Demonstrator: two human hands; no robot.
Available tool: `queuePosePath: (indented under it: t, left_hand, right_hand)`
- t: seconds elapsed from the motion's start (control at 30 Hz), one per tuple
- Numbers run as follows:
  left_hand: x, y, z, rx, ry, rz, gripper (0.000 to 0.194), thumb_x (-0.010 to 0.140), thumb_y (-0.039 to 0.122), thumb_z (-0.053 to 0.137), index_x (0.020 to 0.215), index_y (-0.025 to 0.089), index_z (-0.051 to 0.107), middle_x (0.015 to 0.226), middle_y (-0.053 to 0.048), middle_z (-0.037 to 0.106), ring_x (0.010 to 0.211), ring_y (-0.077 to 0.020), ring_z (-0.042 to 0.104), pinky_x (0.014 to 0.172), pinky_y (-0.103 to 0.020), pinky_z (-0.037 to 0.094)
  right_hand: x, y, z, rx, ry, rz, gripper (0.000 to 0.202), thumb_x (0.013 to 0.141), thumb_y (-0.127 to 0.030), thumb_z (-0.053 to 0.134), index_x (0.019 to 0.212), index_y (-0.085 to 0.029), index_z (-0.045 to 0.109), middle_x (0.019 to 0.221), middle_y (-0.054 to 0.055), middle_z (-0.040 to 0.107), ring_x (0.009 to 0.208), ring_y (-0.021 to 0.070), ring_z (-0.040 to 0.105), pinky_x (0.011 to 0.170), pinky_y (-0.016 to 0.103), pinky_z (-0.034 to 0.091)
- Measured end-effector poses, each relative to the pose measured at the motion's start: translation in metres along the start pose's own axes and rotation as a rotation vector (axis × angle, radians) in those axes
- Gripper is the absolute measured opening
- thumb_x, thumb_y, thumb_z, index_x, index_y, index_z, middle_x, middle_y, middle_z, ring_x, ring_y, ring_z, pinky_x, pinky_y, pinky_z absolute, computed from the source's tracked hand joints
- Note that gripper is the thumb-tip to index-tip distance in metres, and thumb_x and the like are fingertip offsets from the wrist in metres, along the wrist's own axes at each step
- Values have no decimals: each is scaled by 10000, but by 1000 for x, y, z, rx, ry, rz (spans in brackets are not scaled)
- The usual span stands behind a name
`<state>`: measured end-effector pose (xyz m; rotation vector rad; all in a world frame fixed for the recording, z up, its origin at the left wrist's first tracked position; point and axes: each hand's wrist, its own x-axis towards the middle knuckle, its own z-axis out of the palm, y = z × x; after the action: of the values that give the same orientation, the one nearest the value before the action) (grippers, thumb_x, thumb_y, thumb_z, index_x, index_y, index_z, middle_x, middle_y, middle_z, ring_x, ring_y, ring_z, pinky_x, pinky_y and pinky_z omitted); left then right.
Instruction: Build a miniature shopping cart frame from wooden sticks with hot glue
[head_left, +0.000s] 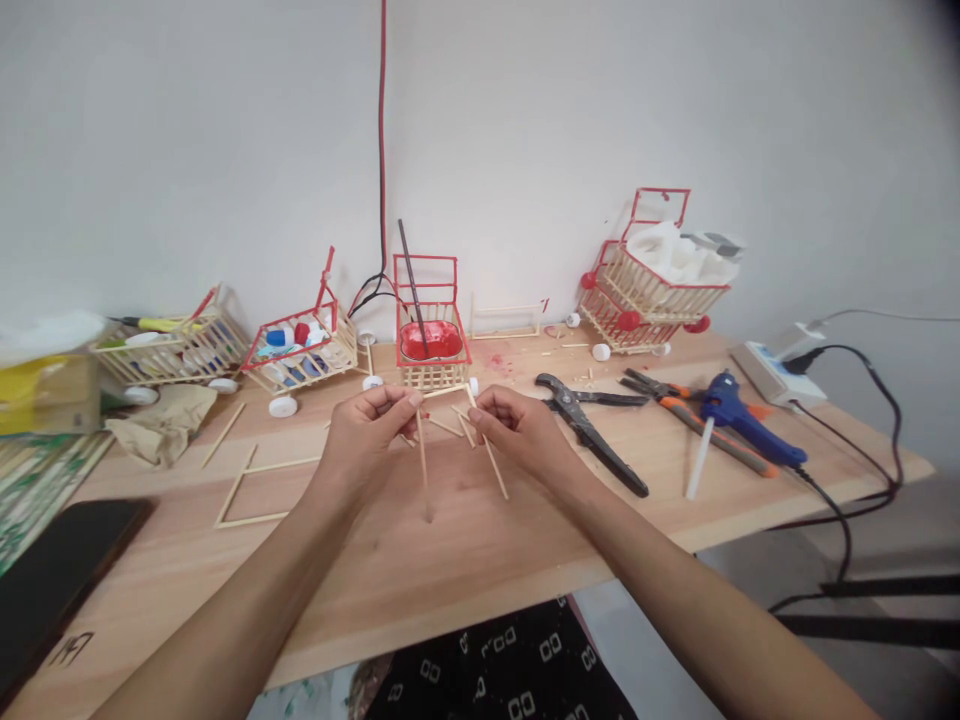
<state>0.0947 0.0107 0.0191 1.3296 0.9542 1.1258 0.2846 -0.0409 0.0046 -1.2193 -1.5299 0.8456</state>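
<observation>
Between my hands is a three-sided frame of thin wooden sticks (424, 465), raised over the wooden table. My left hand (373, 420) pinches its left corner with thumb and fingers. At the right corner my right hand (517, 420) is closed on the frame in the same way. The two long sticks point down toward me, and a short crosspiece joins them at the far side. Just behind stands a small stick cart (433, 368) with a red rim, holding a red dish with a dark rod in it. Another stick frame (231, 497) lies flat to the left.
More stick carts (300, 355) with white wheels line the wall. To the right lie black-handled pliers (596, 430), orange-handled pliers (720, 435), a blue glue gun (750, 420) and a power strip (780, 375). At left are a phone (67, 580) and crumpled brown paper (166, 420).
</observation>
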Motion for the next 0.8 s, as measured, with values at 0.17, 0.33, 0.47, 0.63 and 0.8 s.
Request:
queuePosePath:
  t: [0.17, 0.33, 0.47, 0.63, 0.8]
  left_hand:
    - [2, -2, -1, 14, -9, 6, 225, 709, 349, 730, 740, 134, 669, 585, 18, 569, 562, -92, 488, 572, -228, 399]
    - [2, -3, -2, 29, -12, 7, 231, 716, 355, 724, 747, 133, 666, 598, 17, 574, 568, -91, 491, 577, -226, 399]
    - [2, -3, -2, 31, -8, 9, 228, 718, 351, 725, 750, 132, 667, 595, 19, 569, 571, -89, 490, 580, -222, 404]
    - [2, -4, -2, 14, -6, 5, 216, 705, 336, 736, 742, 135, 664, 605, 23, 563, 568, -86, 486, 572, -217, 407]
    - [2, -5, -2, 11, -13, -2, 213, 700, 336, 737, 737, 139, 664, 620, 18, 574, 573, -91, 495, 576, -223, 418]
  right_hand:
    - [0, 1, 0, 12, -7, -15, 168, 875, -314, 539, 759, -193, 528, 636, -32, 571, 578, 99, 531, 566, 221, 375]
    - [0, 1, 1, -13, -2, -7, 172, 873, -304, 537, 741, -194, 525, 614, -41, 561, 543, 91, 497, 537, 219, 348]
    - [-1, 3, 3, -27, 4, -7, 169, 877, -298, 529, 741, -197, 520, 618, -43, 558, 551, 91, 491, 541, 217, 346]
    - [-1, 7, 2, -82, 1, -36, 178, 887, -306, 514, 744, -200, 518, 626, -42, 561, 557, 93, 472, 542, 217, 337]
    - [-1, 8, 3, -121, 3, -36, 171, 889, -303, 508, 753, -201, 521, 628, -41, 569, 557, 95, 467, 549, 218, 339]
